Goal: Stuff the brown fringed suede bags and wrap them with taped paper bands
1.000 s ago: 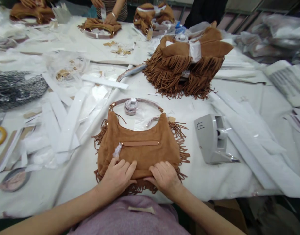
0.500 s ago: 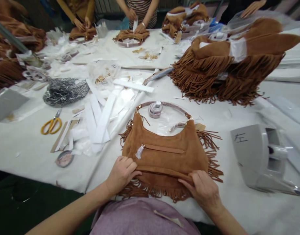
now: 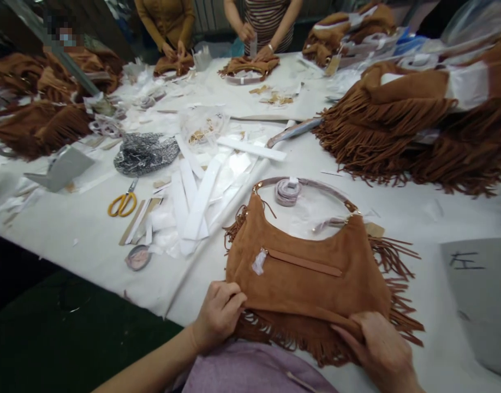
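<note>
A brown suede handbag [image 3: 303,284] with fringe lies flat in front of me, its bottom edge toward my body. My left hand [image 3: 222,308] is closed on the lower left corner. My right hand [image 3: 379,341] pinches the bottom edge near the right corner, with the thumb under the fold. Between them the edge is pulled into a long crease, and fringe hangs out below it. A zipper strip [image 3: 303,262] crosses the bag's face, its pull wrapped in white [image 3: 259,262]. The wrapped handle [image 3: 316,186] arches at the top, around a coiled wrapped strap [image 3: 287,192].
Yellow-handled scissors [image 3: 122,204], white strips [image 3: 203,196], a small round dish [image 3: 138,257] and a black-and-white bundle [image 3: 146,154] lie to the left. Stacked fringed bags [image 3: 381,120] stand at back right, a grey stand [image 3: 482,295] at right. Co-workers' hands [image 3: 258,46] handle bags across the table.
The view has swung left, so everything sits further right and the bag looks tilted. Both hands still hold the bottom edge; the left hand's fingers are curled more tightly.
</note>
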Demonstrator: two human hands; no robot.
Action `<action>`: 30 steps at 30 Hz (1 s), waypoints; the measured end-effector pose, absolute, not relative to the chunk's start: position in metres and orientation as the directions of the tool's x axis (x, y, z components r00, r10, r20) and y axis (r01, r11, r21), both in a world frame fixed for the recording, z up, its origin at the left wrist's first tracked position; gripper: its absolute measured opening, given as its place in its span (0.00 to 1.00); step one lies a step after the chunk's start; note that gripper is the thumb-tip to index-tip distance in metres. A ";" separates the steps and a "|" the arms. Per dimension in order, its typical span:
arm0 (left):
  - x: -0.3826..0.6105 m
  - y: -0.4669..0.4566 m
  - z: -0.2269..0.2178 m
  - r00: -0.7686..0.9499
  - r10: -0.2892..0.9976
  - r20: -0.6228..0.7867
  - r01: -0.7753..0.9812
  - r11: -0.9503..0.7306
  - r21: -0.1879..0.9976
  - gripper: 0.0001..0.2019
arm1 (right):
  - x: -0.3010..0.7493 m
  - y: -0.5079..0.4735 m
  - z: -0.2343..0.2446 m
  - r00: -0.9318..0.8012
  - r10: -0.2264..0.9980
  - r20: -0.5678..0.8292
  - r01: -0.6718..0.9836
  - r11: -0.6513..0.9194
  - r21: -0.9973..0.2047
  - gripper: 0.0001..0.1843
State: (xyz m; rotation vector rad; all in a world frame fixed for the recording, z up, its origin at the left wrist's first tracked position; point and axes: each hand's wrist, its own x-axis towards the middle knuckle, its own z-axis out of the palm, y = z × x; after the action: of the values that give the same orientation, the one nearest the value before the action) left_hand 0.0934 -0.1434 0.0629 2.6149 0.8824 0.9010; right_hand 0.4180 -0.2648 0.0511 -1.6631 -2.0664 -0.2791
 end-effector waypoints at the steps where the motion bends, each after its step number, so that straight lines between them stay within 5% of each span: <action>1: 0.096 -0.148 0.060 0.599 0.641 0.480 0.491 -0.768 0.413 0.09 | 0.417 -0.264 0.052 -0.150 0.865 0.478 0.963 0.238 -0.129 0.13; 5: 0.103 -0.158 0.054 0.502 0.694 0.517 0.547 -0.717 0.432 0.11 | 0.399 -0.247 0.080 -0.134 0.876 0.464 0.951 0.245 -0.188 0.18; 8: 0.106 -0.159 0.056 0.451 0.689 0.568 0.541 -0.717 0.440 0.12 | 0.359 -0.209 0.118 -0.067 0.910 0.409 0.901 0.231 -0.367 0.17; 11: 0.109 -0.157 0.057 0.420 0.671 0.611 0.519 -0.730 0.444 0.12 | 0.305 -0.156 0.144 -0.006 1.000 0.008 0.824 0.009 -0.566 0.24; 14: 0.110 -0.154 0.055 0.430 0.637 0.640 0.477 -0.762 0.438 0.12 | 0.262 -0.111 0.143 -0.018 0.968 -0.251 0.866 -0.110 -0.488 0.30; 17: 0.105 -0.150 0.057 0.492 0.623 0.608 0.401 -0.782 0.478 0.12 | 0.245 -0.093 0.124 -0.025 0.941 -0.337 0.913 -0.116 -0.391 0.26; 20: 0.092 -0.144 0.066 0.493 0.746 0.447 0.354 -0.641 0.681 0.11 | 0.248 -0.096 0.108 -0.037 0.940 -0.338 0.878 -0.131 -0.460 0.16; 23: 0.081 -0.130 0.076 0.241 0.963 0.118 0.355 -0.201 0.913 0.11 | 0.257 -0.103 0.100 0.000 0.942 -0.336 0.782 -0.210 -0.588 0.13; 26: 0.079 -0.113 0.082 0.169 0.966 -0.197 0.356 0.127 0.926 0.10 | 0.264 -0.108 0.097 -0.004 0.942 -0.334 0.677 -0.244 -0.694 0.13; 30: 0.087 -0.098 0.082 0.267 0.893 -0.362 0.466 0.209 0.860 0.14 | 0.270 -0.112 0.090 -0.047 0.940 -0.337 0.587 -0.247 -0.771 0.13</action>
State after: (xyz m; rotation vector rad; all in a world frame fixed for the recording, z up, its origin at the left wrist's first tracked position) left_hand 0.0867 -0.0983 0.0824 1.4231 1.3634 0.4828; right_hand 0.2704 -0.1122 0.0899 -1.8404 -1.6147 1.2106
